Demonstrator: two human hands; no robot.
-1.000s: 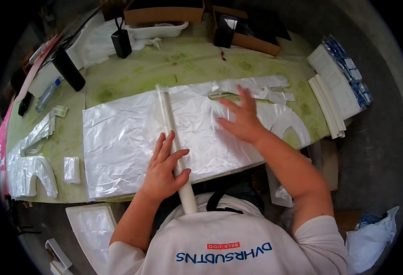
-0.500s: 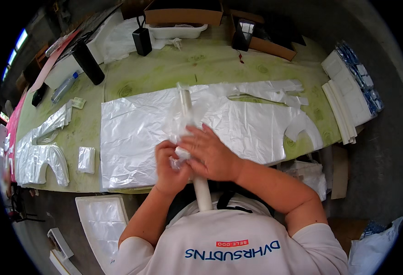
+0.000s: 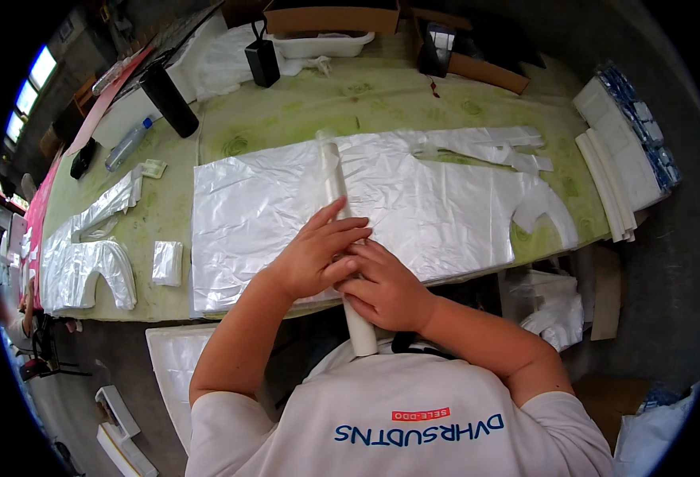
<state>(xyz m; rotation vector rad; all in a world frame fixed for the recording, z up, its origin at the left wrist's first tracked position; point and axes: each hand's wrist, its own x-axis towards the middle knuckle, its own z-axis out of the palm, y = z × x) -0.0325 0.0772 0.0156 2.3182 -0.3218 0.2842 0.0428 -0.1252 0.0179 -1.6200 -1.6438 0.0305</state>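
Note:
A long white tube (image 3: 357, 326) with thin clear film (image 3: 314, 187) about its far part runs from my belly out over the table's front edge. My left hand (image 3: 316, 253) is laid across the tube from the left, its fingers curved over it and somewhat apart. From the right, my right hand (image 3: 390, 288) closes round the tube just below, its fingertips meeting the left hand's fingers. The hands hide the middle of the tube. Beneath it a large stack of shiny white plastic sheets (image 3: 243, 230) lies flat, with cut-out shapes at its right end.
Left on the table are a cut plastic stack (image 3: 87, 274), a small folded packet (image 3: 167, 264), a bottle (image 3: 129, 145) and a black cylinder (image 3: 169, 99). A black box (image 3: 262, 63) and cardboard trays (image 3: 485, 76) stand at the back. White rolls (image 3: 606, 187) lie at the right edge.
My left hand has moved up and over the tube, and its fingers have straightened. The right hand has slid lower and wraps the tube. The crumpled film between the hands is now out of sight.

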